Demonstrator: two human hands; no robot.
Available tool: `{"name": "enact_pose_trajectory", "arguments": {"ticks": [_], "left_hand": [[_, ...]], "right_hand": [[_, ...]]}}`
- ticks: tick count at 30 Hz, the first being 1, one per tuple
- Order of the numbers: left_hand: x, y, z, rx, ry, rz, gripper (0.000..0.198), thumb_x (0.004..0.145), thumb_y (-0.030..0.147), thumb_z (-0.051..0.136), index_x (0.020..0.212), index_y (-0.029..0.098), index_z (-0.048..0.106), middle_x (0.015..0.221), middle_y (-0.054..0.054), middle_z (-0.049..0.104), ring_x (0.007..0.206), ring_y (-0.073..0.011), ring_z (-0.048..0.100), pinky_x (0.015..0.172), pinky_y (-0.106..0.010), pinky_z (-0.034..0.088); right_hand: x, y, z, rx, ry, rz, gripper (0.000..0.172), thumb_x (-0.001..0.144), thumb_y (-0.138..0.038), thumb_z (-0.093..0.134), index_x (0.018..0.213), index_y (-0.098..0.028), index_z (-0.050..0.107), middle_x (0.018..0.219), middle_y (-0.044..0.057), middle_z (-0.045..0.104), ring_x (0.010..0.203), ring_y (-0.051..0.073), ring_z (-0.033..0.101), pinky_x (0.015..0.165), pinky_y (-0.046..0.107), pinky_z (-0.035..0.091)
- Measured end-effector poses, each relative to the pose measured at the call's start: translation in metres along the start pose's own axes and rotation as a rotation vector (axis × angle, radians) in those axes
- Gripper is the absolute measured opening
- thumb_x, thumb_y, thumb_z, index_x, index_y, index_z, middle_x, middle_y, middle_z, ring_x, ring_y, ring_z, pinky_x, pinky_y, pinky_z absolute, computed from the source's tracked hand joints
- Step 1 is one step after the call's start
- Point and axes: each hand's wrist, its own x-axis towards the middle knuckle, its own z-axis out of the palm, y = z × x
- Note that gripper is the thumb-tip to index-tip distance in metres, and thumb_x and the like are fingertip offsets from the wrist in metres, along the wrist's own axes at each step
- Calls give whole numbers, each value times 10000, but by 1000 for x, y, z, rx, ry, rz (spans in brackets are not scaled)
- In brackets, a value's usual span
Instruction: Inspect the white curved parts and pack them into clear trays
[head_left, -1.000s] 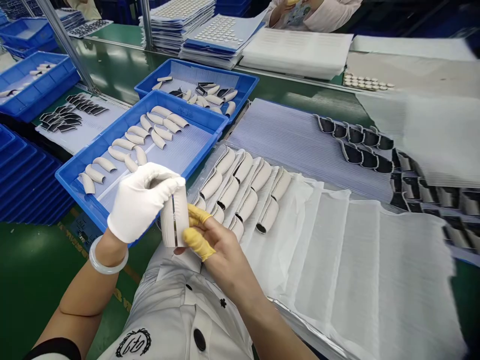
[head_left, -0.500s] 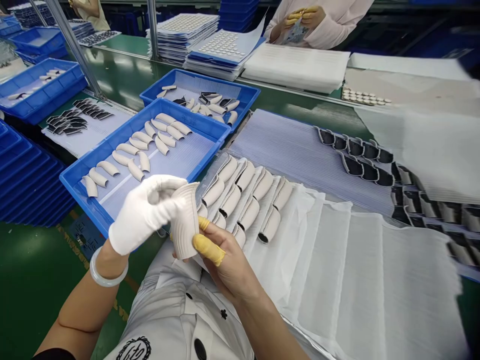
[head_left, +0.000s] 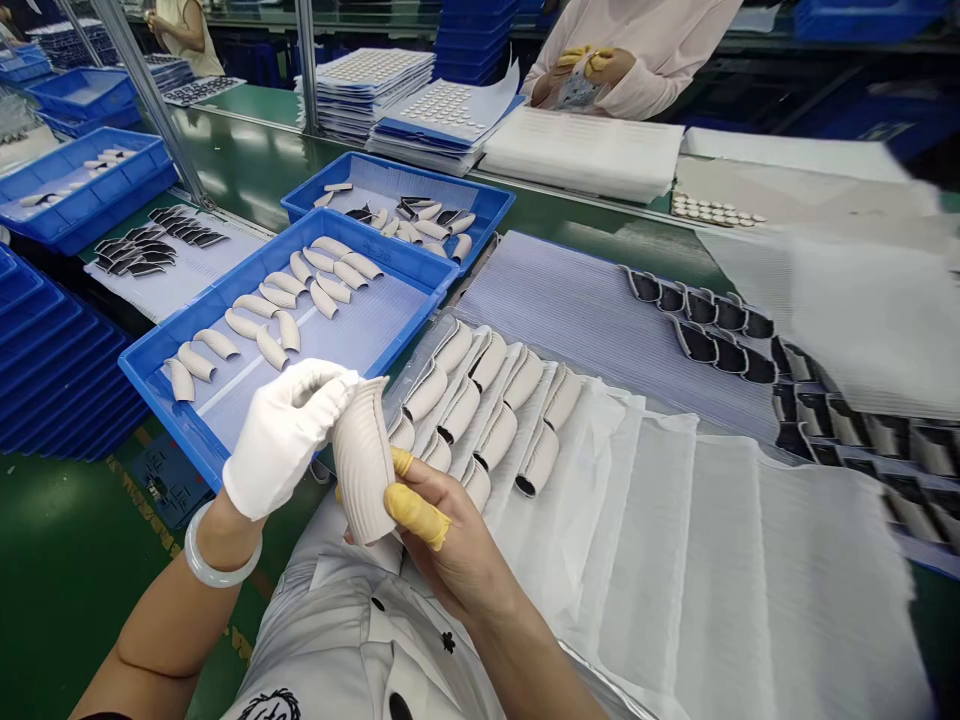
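Note:
A curved, ribbed beige piece (head_left: 363,465) stands nearly upright between my hands, above my lap. My right hand (head_left: 450,520), with yellow finger covers on the thumb and a finger, grips its right side. In a white glove, my left hand (head_left: 289,425) pinches the top left edge of the piece, thumb and fingertips together. Just beyond, rows of similar beige curved pieces (head_left: 495,435) lie between folds of a translucent white sheet (head_left: 720,560). More such pieces (head_left: 277,296) are spread inside a blue tray (head_left: 172,325) at the left.
Behind it sits a second blue tray (head_left: 491,205) with beige and black pieces. Black-lined pieces (head_left: 705,305) stand in rows on a ribbed sheet (head_left: 547,290). Stacked blue trays (head_left: 60,370) are at far left. Across the bench, a person in pale sleeves (head_left: 637,60) works with yellow-covered fingers.
The ribbed piece has tilted and sits slightly lower, its outer face turned more toward me. My left fingers have drawn back from across it to its top edge. The view has shifted slightly.

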Motion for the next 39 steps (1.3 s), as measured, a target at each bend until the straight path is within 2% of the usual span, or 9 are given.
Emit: {"name": "enact_pose_trajectory", "arguments": {"ticks": [6, 12, 15, 17, 21, 24, 31, 36, 39], "left_hand": [[-4, 1, -3, 139, -90, 35, 269, 726, 341, 742, 940, 185, 697, 951, -57, 698, 843, -186, 648, 730, -270, 540], [-14, 3, -10, 504, -312, 84, 927, 546, 288, 861, 1374, 314, 445, 1347, -73, 526, 1221, -317, 507, 952, -393, 487], [-16, 2, -14, 549, -366, 101, 1074, 528, 307, 871, 1449, 336, 320, 1437, -77, 439, 1295, -343, 428, 994, -421, 456], [-16, 2, -14, 514, -342, 79, 996, 542, 323, 866, 1415, 329, 385, 1387, -74, 498, 1252, -327, 478, 953, -390, 486], [-12, 3, -8, 345, -150, 67, 461, 699, 352, 769, 1132, 250, 644, 1122, -46, 663, 1046, -229, 617, 874, -296, 519], [-11, 4, -4, 220, -82, 29, 258, 783, 347, 698, 1013, 230, 685, 981, -19, 694, 915, -165, 646, 789, -233, 530], [-10, 2, -3, 153, -73, -9, 219, 844, 365, 624, 990, 213, 682, 995, -25, 696, 941, -166, 648, 823, -238, 528], [-12, 2, -3, 409, -177, -2, 628, 621, 321, 824, 1196, 248, 584, 1137, -33, 650, 1062, -220, 607, 843, -264, 530], [-13, 0, -2, 388, -80, 2, 383, 728, 357, 741, 1076, 237, 634, 1017, -19, 668, 942, -179, 630, 776, -243, 529]], "right_hand": [[1, -4, 2, 13, -20, -23, 451, 735, -511, 701, 1027, -169, 668, 789, 47, 633, 652, 166, 583, 594, 293, 457], [3, -5, -1, 5, 102, -92, 464, 726, -461, 738, 1101, -202, 649, 910, 61, 656, 729, 173, 585, 592, 273, 453], [2, -5, 0, 11, 118, -104, 491, 727, -479, 734, 1125, -207, 643, 937, 66, 656, 759, 185, 584, 614, 284, 460], [2, -5, 0, 19, 91, -92, 456, 739, -469, 728, 1102, -202, 656, 921, 61, 650, 722, 165, 569, 606, 275, 451], [2, -2, 0, 27, 37, -84, 446, 758, -463, 718, 1113, -199, 657, 912, 53, 630, 687, 131, 534, 589, 249, 434], [2, 0, 0, 33, 26, -94, 505, 748, -466, 728, 1169, -205, 630, 930, 59, 622, 717, 140, 546, 573, 239, 432], [2, 1, 0, 58, 40, -116, 491, 740, -471, 736, 1140, -201, 644, 887, 49, 627, 658, 119, 539, 549, 224, 425], [2, 5, -1, 31, 98, -154, 420, 756, -418, 738, 1116, -223, 647, 897, 35, 637, 668, 112, 521, 550, 213, 434], [1, 4, 0, 12, 104, -161, 409, 757, -396, 743, 1110, -213, 645, 836, 26, 640, 670, 112, 518, 550, 202, 431]]}}
